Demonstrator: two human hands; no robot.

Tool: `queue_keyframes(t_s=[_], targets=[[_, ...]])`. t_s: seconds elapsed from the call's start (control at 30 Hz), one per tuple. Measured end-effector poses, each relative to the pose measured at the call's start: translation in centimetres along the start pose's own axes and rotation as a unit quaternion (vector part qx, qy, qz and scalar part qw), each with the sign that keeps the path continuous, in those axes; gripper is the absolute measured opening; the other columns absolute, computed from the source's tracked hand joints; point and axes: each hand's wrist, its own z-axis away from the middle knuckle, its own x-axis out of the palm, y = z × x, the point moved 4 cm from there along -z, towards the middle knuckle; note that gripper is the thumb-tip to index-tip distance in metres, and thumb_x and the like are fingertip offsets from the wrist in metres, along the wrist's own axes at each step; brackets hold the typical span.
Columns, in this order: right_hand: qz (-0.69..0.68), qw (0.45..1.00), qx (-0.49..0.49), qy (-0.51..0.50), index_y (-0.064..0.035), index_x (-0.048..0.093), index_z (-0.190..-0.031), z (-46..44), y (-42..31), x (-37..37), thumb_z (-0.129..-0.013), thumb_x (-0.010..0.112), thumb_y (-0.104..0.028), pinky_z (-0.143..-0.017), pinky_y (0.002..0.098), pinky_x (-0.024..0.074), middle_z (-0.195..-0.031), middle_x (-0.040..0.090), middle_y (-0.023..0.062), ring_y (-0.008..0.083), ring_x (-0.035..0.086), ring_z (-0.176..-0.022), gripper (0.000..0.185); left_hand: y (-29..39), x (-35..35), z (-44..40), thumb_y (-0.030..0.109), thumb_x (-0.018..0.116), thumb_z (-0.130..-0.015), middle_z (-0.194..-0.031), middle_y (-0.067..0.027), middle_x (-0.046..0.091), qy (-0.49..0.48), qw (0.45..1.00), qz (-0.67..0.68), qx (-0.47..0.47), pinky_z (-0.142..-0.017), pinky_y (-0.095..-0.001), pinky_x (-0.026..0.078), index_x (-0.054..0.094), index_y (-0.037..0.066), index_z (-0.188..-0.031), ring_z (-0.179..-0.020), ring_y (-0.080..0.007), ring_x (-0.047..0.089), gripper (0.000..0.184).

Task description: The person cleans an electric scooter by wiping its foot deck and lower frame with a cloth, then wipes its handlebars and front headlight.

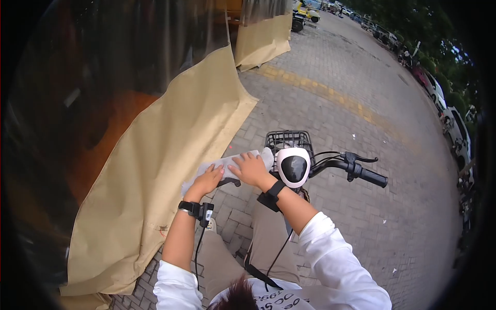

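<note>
A pale grey-white cloth [199, 178] lies over the left handlebar of a small bike, hiding most of its grip. The dark brake lever [230, 182] pokes out below it. My left hand [207, 181] rests on the cloth's outer part, its fingers stretched across the top. Closer to the pink-white headlight housing [293, 166], my right hand [250, 169] lies with spread fingers on the same cloth. Whatever is under both palms is hidden. On the other side, the right handlebar grip [373, 177] is bare.
A black wire basket [288, 138] sits at the bike's front. Close on the left hangs a beige tarp curtain [170, 139] with a clear upper panel. Brick paving [330, 248] runs ahead, with a yellow strip [320, 89]. Parked vehicles [454, 124] line the right.
</note>
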Motion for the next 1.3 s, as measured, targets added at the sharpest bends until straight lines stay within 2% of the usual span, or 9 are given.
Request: queue_keyframes(t_s=[0.2, 0.33, 0.47, 0.53, 0.6, 0.83, 1.03, 1.23, 1.3], targets=[[-0.034, 0.972, 0.109, -0.208, -0.0114, 0.06, -0.103, -3.3, 1.1, 1.8, -0.081, 0.038, -0.041, -0.082, 0.0411, 0.0408, -0.098, 0.06, 0.015, 0.0296, 0.055, -0.096, 0.043, -0.2, -0.6, -2.0, 0.034, 0.031, -0.088, -0.129, -0.0206, 0.037, 0.016, 1.0, -0.013, -0.012, -0.102, -0.0378, 0.023, 0.038, 0.007, -0.127, -0.122, -0.0341, 0.031, 0.049], [-0.007, 0.997, 0.042, -0.071, -0.0108, 0.063, -0.093, -1.9, 0.3, 1.3, -0.08, 0.038, -0.032, -0.076, 0.04, 0.043, -0.087, 0.061, 0.0137, 0.0303, 0.058, -0.08, 0.035, -1.2, 1.0, -2.6, 0.023, 0.032, -0.083, -0.124, -0.0206, 0.043, -0.075, 0.987, 0.133, -0.049, -0.098, -0.036, 0.028, 0.04, 0.006, -0.125, -0.115, -0.0339, 0.039, 0.046], [0.026, 0.997, -0.006, 0.067, -0.011, 0.063, -0.09, 0.4, -0.9, 0.9, -0.081, 0.044, -0.03, -0.074, 0.0442, 0.0405, -0.091, 0.058, 0.0133, 0.0292, 0.054, -0.089, 0.029, 0.3, 0.4, -0.4, 0.021, 0.03, -0.082, -0.122, -0.0214, 0.044, 0.045, 0.997, 0.046, -0.033, -0.094, -0.0386, 0.033, 0.044, 0.006, -0.122, -0.111, -0.0344, 0.043, 0.045], [0.004, 0.999, 0.014, 0.041, -0.0095, 0.063, -0.091, 1.2, -1.4, 0.8, -0.081, 0.047, -0.03, -0.079, 0.0442, 0.0379, -0.096, 0.057, 0.0133, 0.0284, 0.05, -0.096, 0.028, 2.1, -0.4, 1.3, 0.019, 0.028, -0.082, -0.115, -0.0138, 0.052, 0.16, 0.986, -0.041, -0.029, -0.086, -0.0367, 0.039, 0.052, 0.009, -0.114, -0.103, -0.0314, 0.05, 0.041], [0.011, 0.984, -0.023, 0.175, -0.0069, 0.062, -0.093, 2.5, -2.2, 0.2, -0.081, 0.047, -0.03, -0.083, 0.0431, 0.0355, -0.099, 0.056, 0.0137, 0.0285, 0.049, -0.099, 0.03, 2.6, -0.2, 2.3, 0.02, 0.033, -0.082, -0.119, -0.0133, 0.049, 0.155, 0.987, -0.032, -0.025, -0.085, -0.0396, 0.04, 0.05, 0.008, -0.116, -0.102, -0.0322, 0.05, 0.04], [-0.007, 0.983, -0.069, 0.17, -0.0066, 0.047, -0.117, 5.3, -2.4, -0.1, -0.08, 0.051, -0.034, -0.098, 0.0452, 0.024, -0.121, 0.045, 0.0155, 0.0288, 0.04, -0.113, 0.046, 3.4, -0.6, 6.0, 0.01, 0.049, -0.078, -0.101, -0.0129, 0.052, 0.298, 0.95, 0.03, 0.092, -0.081, -0.04, 0.038, 0.054, 0.002, -0.101, -0.094, -0.033, 0.05, 0.024], [0.001, 0.988, -0.021, 0.156, -0.0067, 0.048, -0.115, 6.8, 0.2, -1.9, -0.069, 0.063, -0.017, -0.087, 0.0371, 0.0341, -0.109, 0.051, 0.0098, 0.0239, 0.045, -0.103, 0.049, 6.1, -1.8, 7.7, 0.012, 0.057, -0.075, -0.09, -0.0132, 0.052, 0.259, 0.956, -0.053, 0.128, -0.075, -0.0371, 0.039, 0.054, 0.0, -0.087, -0.086, -0.0314, 0.05, 0.018], [-0.065, 0.987, -0.007, 0.144, -0.0057, 0.051, -0.102, 5.6, 2.3, -2.8, -0.062, 0.066, -0.01, -0.077, 0.0344, 0.0395, -0.091, 0.05, 0.0077, 0.0232, 0.048, -0.095, 0.042, 9.2, -1.9, 3.9, 0.031, 0.073, -0.06, -0.09, -0.0164, 0.052, 0.289, 0.933, -0.187, 0.104, -0.075, -0.0378, 0.042, 0.053, -0.005, -0.093, -0.087, -0.0319, 0.051, 0.053], [-0.076, 0.991, 0.021, 0.11, -0.0053, 0.051, -0.098, 4.6, 3.0, -1.3, -0.062, 0.066, -0.01, -0.076, 0.0352, 0.041, -0.092, 0.051, 0.0086, 0.0243, 0.049, -0.095, 0.039, 7.7, -0.9, 1.4, 0.041, 0.078, -0.051, -0.095, -0.0209, 0.056, 0.161, 0.968, -0.191, -0.01, -0.078, -0.0382, 0.043, 0.052, -0.008, -0.097, -0.092, -0.033, 0.054, 0.072]])
